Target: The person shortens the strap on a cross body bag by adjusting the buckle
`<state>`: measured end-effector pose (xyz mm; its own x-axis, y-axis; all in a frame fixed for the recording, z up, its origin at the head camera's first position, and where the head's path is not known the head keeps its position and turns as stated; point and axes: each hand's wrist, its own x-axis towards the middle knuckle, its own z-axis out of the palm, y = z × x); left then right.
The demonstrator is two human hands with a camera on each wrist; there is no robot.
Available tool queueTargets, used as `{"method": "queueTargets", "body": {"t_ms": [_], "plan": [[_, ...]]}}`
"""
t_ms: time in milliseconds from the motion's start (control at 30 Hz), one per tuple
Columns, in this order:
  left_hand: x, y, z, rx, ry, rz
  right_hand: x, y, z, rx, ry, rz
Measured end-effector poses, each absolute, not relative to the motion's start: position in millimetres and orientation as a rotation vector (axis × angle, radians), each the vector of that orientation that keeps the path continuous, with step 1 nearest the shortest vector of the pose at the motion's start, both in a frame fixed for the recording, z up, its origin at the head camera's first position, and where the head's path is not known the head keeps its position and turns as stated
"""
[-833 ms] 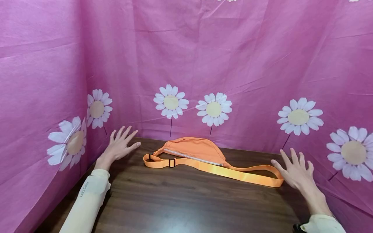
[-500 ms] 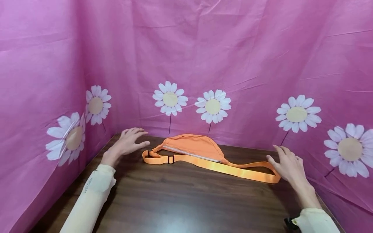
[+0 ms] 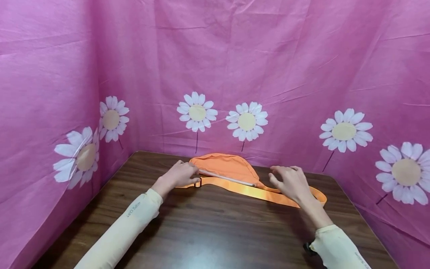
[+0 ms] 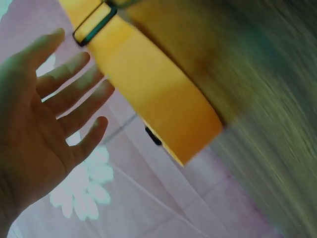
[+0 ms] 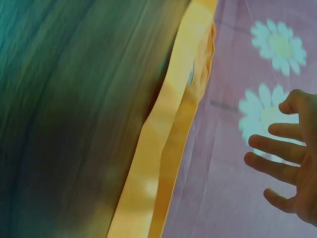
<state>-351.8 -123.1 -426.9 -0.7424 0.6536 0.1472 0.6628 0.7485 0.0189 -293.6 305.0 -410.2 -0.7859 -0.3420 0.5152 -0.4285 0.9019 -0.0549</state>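
An orange waist bag (image 3: 226,166) with a pale zip lies towards the back of the wooden table. Its yellow-orange strap (image 3: 242,189) runs along the front of the bag and loops out to the right. My left hand (image 3: 178,175) is over the strap's left end, hiding part of it. In the left wrist view its loosely bent fingers are beside the black buckle (image 4: 95,24) and grip nothing. Above the right part of the strap hovers my right hand (image 3: 291,182), its fingers spread apart and holding nothing in the right wrist view.
Pink cloth (image 3: 215,67) with printed white daisies hangs behind the table and along both sides. The dark wooden table top (image 3: 208,224) reaches towards me, with a bright reflection near the front.
Both hands have moved inward, the left one rightward to the bag's left end and the right one leftward over the strap. Their fingers have gone from spread to more bent. The bag stays put.
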Motion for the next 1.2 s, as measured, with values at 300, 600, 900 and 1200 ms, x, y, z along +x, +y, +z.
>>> {"method": "queueTargets", "body": {"t_ms": [300,600,900,1200], "plan": [[-354,-110,-434,-1.100,-2.785,-0.058,-286,271,-407,0.655,-2.609,0.230],[-336,-102,-424,-1.211,-2.693,-0.242,-282,235,-406,0.763,-2.643,0.483],[-308,-91,-411,-1.370,-2.572,-0.425,-280,197,-403,0.801,-2.744,1.234],[-297,-87,-398,-1.448,-2.562,-0.734,-292,185,-414,0.987,-2.805,1.411]]}}
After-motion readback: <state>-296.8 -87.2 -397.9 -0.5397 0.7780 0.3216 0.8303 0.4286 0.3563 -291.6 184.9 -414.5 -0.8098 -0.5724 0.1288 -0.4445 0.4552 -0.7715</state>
